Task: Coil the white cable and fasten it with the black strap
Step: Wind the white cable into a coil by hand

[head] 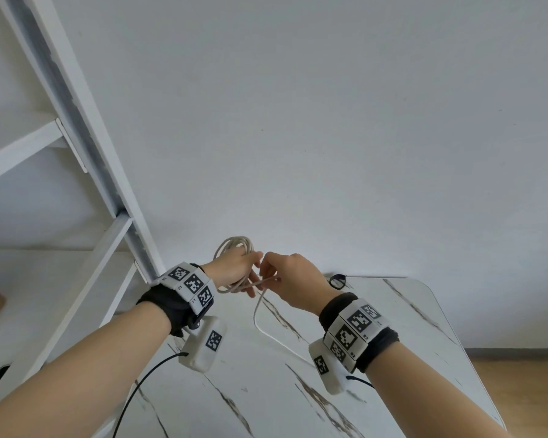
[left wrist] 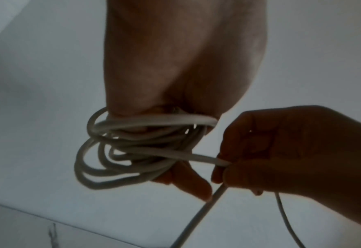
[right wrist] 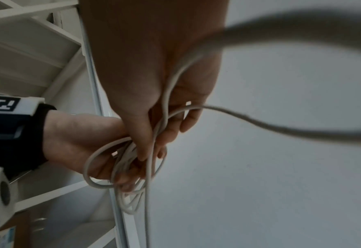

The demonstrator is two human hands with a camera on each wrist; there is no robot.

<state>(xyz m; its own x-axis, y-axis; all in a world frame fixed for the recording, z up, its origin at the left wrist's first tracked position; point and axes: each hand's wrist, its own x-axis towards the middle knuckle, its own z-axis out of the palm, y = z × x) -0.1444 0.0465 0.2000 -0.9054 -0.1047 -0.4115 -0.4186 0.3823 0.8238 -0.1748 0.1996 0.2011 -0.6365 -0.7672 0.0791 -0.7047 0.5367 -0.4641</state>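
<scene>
The white cable (head: 234, 241) is wound in several loops around my left hand (head: 246, 268), held above the table's far left corner. In the left wrist view the loops (left wrist: 103, 174) circle the fingers (left wrist: 188, 184). My right hand (head: 272, 270) is close beside it and pinches a strand (left wrist: 207, 159) that leads out of the coil. The loose tail (head: 260, 324) hangs down and trails across the table toward my right wrist. The black strap (head: 336, 281) lies curled on the table's far edge, just beyond my right hand, touched by neither hand.
The marble-pattern table (head: 408, 327) lies below my hands, its rounded corner at the right. A white shelf frame (head: 76, 121) stands close on the left, right behind my left wrist. A plain wall is ahead, and wooden floor (head: 519, 390) shows at the right.
</scene>
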